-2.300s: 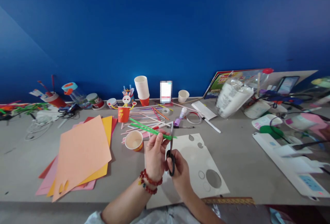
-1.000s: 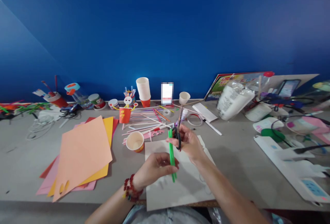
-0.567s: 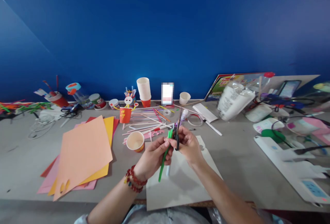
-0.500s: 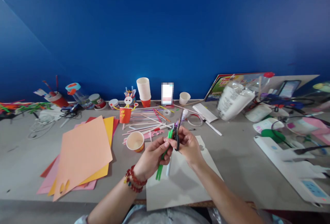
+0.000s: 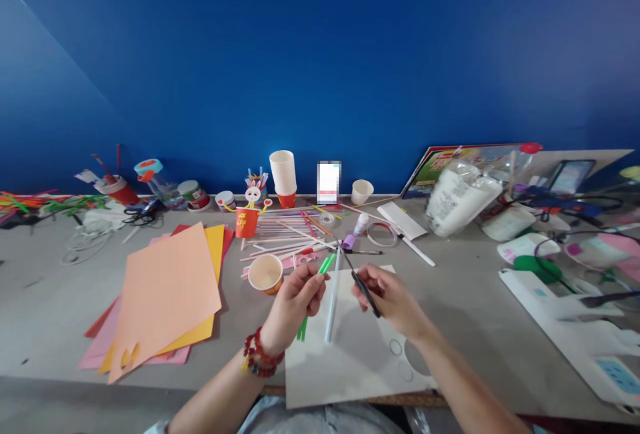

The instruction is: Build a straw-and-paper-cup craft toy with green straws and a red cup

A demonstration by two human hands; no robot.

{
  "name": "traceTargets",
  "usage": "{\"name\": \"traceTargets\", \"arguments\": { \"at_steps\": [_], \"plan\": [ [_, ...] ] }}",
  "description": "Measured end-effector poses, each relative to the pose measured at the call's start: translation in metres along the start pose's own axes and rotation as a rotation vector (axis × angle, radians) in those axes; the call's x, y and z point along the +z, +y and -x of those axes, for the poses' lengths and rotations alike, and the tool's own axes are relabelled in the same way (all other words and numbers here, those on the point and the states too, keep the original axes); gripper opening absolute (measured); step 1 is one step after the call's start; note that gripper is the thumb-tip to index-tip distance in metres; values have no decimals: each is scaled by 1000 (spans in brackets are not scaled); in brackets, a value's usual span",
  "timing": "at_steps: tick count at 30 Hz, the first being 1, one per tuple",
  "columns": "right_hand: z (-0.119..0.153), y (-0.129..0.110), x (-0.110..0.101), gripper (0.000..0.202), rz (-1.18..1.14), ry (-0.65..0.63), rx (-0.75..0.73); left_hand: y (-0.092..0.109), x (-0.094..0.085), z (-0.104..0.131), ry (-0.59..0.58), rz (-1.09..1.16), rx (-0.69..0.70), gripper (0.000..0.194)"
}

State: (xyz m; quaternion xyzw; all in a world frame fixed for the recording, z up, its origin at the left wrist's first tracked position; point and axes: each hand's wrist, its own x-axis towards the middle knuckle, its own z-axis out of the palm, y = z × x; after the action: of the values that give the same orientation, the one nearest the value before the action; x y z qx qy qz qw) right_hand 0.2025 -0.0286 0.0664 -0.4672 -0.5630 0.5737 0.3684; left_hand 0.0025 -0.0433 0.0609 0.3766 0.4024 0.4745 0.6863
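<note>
My left hand [image 5: 300, 294] pinches two thin green straws [image 5: 302, 331], whose tips poke out above and below the fingers. Black scissors [image 5: 367, 293] are in my right hand [image 5: 387, 297], their blades together and pointing up and to the left, apart from the straws. Between the hands, a pale blue straw [image 5: 332, 307] lies on a white sheet [image 5: 345, 377]. Circles are drawn on the sheet's right part, next to a cut-out hole. Left of my left hand stands an open paper cup [image 5: 266, 274].
Coloured paper sheets [image 5: 165, 281] are stacked at the left. Many straws [image 5: 280, 226] lie behind the hands, near a red cup with a rabbit figure [image 5: 247, 222] and stacked white cups [image 5: 283, 171]. A white power strip [image 5: 560, 334] lies at the right.
My right hand has moved right and down with the scissors, away from the green straws. My left hand has shifted slightly left, still holding the straws.
</note>
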Motion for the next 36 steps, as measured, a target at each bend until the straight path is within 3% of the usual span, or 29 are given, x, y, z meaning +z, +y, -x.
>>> {"name": "traceTargets", "arguments": {
  "at_steps": [5,14,36],
  "plan": [
    [11,9,-11,28,121,-99,58,-2,-2,0,22,-91,14,39],
    [5,-1,-14,33,165,-182,85,1,-4,-1,3,-141,39,38],
    [1,-8,-17,43,238,-237,91,5,-9,-1,-29,-149,30,35]
  ]
}}
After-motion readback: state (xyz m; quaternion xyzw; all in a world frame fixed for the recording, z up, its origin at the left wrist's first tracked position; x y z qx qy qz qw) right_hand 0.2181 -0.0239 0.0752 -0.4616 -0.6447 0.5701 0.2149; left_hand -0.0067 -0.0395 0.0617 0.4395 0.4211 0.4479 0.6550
